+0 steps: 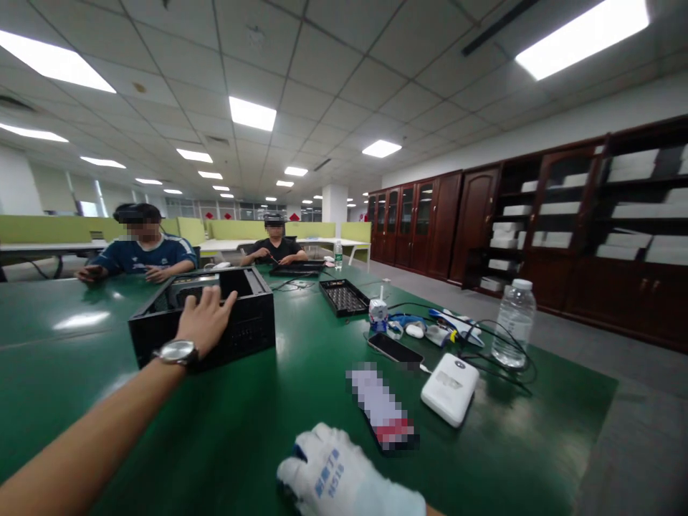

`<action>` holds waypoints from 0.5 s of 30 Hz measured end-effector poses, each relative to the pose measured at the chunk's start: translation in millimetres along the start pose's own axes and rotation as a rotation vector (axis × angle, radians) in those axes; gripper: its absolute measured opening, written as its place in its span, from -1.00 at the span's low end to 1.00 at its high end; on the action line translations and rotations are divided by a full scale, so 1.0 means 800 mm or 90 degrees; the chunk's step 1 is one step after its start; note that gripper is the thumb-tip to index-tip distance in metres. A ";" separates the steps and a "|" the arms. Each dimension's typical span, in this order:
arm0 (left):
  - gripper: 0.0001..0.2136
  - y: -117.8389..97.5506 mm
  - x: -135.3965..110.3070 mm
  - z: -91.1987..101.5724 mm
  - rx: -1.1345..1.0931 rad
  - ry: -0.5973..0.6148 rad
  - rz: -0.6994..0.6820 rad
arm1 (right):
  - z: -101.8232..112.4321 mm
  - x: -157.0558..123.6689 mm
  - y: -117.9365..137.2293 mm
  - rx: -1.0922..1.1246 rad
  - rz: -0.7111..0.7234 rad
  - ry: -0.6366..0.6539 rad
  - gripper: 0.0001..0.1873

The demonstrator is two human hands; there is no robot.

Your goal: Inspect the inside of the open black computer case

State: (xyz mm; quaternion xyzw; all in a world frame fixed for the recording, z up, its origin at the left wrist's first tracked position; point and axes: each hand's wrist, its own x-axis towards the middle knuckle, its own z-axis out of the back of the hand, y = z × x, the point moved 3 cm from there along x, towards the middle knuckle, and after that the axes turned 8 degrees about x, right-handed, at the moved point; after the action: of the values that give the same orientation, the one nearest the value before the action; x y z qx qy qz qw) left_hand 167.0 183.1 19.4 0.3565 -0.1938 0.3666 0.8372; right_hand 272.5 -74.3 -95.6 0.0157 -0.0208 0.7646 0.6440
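Observation:
My bare left hand (pixel 204 319), with a wristwatch, reaches forward and lies with its fingers stretched out on the near top edge of an open black computer case (pixel 244 322) on the green table (pixel 241 423). My right hand (pixel 336 476) wears a white work glove with blue print and rests on the table at the bottom edge of the view. Its fingers curl downward, so whatever is under them is hidden. A dark flat device (pixel 383 408) lies just beyond the glove.
To the right lie a white power bank (pixel 449 387), a black phone (pixel 395 349), cables, a small white bottle (pixel 378 312) and a clear water bottle (pixel 513 322). A black parts tray (pixel 344 296) sits further back. Two people sit at the far side. Wooden cabinets line the right wall.

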 end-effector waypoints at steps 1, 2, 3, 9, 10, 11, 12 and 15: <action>-0.52 -0.018 0.016 -0.007 -0.011 -0.019 -0.006 | -0.005 0.003 -0.006 0.008 -0.015 0.004 -0.83; -0.51 -0.036 0.025 -0.015 -0.023 -0.036 -0.024 | -0.009 0.004 -0.011 0.012 -0.025 0.012 -0.83; -0.50 -0.052 0.027 -0.022 -0.036 -0.051 -0.055 | -0.012 0.005 -0.015 0.005 -0.033 0.021 -0.83; -0.56 -0.070 -0.036 -0.050 -0.054 -0.023 -0.216 | -0.008 -0.007 -0.024 -0.014 0.039 -0.019 -0.67; -0.56 -0.060 -0.046 -0.052 -0.044 -0.013 -0.212 | -0.010 -0.008 -0.027 0.000 0.055 -0.037 -0.66; -0.57 -0.048 -0.053 -0.053 -0.033 -0.007 -0.203 | -0.015 -0.007 -0.030 0.011 0.072 -0.060 -0.65; -0.57 -0.035 -0.057 -0.055 -0.022 -0.002 -0.191 | -0.021 -0.006 -0.033 0.020 0.091 -0.087 -0.64; -0.58 0.003 -0.053 -0.061 0.007 -0.001 -0.144 | -0.042 0.000 -0.039 0.094 0.129 -0.169 -0.71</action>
State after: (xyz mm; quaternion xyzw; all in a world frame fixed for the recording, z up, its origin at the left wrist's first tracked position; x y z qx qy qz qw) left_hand 140.3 200.0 -37.2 0.3810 -0.1509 0.2707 0.8711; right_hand 303.4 -67.5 -128.7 0.1618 -0.0510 0.8161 0.5525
